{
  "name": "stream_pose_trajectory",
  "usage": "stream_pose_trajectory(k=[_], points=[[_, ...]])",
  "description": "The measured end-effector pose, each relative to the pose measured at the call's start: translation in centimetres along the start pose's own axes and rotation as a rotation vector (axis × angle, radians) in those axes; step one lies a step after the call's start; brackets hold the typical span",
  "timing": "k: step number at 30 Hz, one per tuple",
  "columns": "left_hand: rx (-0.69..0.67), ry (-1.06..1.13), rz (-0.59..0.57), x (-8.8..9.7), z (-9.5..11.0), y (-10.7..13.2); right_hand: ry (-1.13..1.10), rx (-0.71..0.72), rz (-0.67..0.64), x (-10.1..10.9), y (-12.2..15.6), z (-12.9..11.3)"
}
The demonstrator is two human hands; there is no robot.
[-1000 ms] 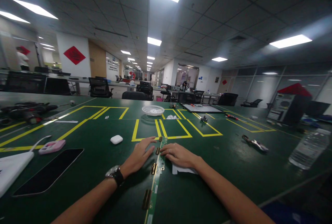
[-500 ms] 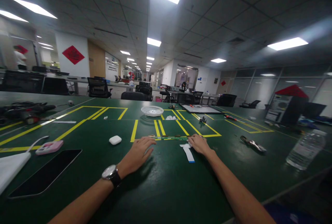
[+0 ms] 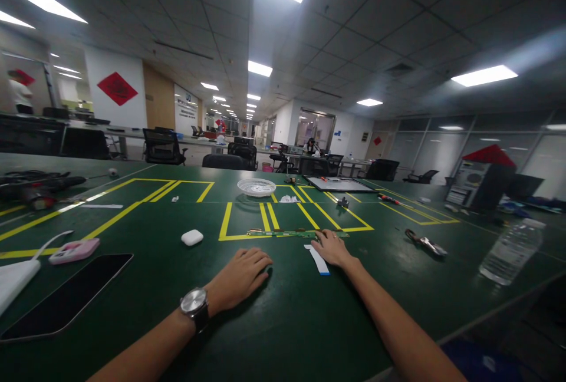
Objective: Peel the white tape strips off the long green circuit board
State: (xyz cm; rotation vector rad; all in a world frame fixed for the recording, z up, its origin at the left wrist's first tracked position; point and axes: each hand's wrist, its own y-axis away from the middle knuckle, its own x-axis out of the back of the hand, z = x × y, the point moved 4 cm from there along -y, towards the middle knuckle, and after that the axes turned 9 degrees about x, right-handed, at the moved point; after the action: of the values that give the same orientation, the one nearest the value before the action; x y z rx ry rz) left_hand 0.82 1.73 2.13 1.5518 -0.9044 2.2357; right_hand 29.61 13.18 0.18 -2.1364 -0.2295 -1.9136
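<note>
My left hand [image 3: 241, 276] lies over the green table, fingers extended and holding nothing, a watch [image 3: 193, 301] on its wrist. A long, thin green circuit board strip [image 3: 283, 233] lies crosswise ahead of both hands. My right hand [image 3: 331, 246] rests at the strip's right part with its fingers spread, the fingertips on or just over it. Next to my right thumb is a white flat ribbon cable [image 3: 317, 259] with a blue end, pointing toward me. Whether the cable joins the strip is hidden by the hand.
A white basket [image 3: 256, 188] stands beyond the strip. On the left lie a white earbud case [image 3: 191, 237], a phone [image 3: 66, 299] and a pink gadget [image 3: 75, 250]. Rightward are a metal tool [image 3: 425, 243] and a water bottle [image 3: 512, 252]. Yellow tape [image 3: 225, 221] marks the table.
My left hand has drawn back from the strip's left end toward me. The right hand stays at the strip, its fingers now more spread. The whole view has shifted slightly.
</note>
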Motion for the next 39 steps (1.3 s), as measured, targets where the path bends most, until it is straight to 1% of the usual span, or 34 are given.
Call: stream_pose_trajectory(k=[5, 12, 17, 21, 25, 27, 30, 32, 36, 39], points=[[0.002, 0.013, 0.001, -0.2, -0.1, 0.0, -0.021, -0.01, -0.078, -0.5, 0.1, 0.2], [0.023, 0.008, -0.007, -0.3, -0.1, 0.0, -0.038, -0.023, -0.162, 0.0, 0.4, 0.1], [0.027, 0.013, -0.013, -0.5, -0.2, 0.0, -0.085, 0.026, -0.207, 0.2, 0.5, 0.6], [0.026, 0.019, -0.018, -0.7, -0.4, 0.0, -0.116, 0.054, -0.17, 0.3, 0.5, 1.1], [0.025, 0.019, -0.018, -0.6, -0.3, 0.0, -0.158, 0.092, -0.117, 0.9, 0.5, 1.2], [0.03, 0.017, -0.022, -0.4, -0.2, 0.0, -0.163, 0.09, -0.048, 1.5, 0.4, 1.1], [0.029, 0.01, -0.022, -0.2, 0.1, 0.0, -0.123, 0.08, 0.098, 2.5, 0.3, 0.7], [0.02, -0.002, -0.015, -0.2, 0.2, 0.0, -0.102, 0.077, 0.144, 3.0, 0.4, 0.4], [0.003, -0.026, -0.006, -0.3, 0.2, 0.0, -0.086, 0.024, 0.141, 3.5, 0.9, 0.2], [-0.02, -0.037, -0.002, -0.5, 0.2, 0.0, -0.05, 0.017, 0.093, 3.4, 1.2, -0.3]])
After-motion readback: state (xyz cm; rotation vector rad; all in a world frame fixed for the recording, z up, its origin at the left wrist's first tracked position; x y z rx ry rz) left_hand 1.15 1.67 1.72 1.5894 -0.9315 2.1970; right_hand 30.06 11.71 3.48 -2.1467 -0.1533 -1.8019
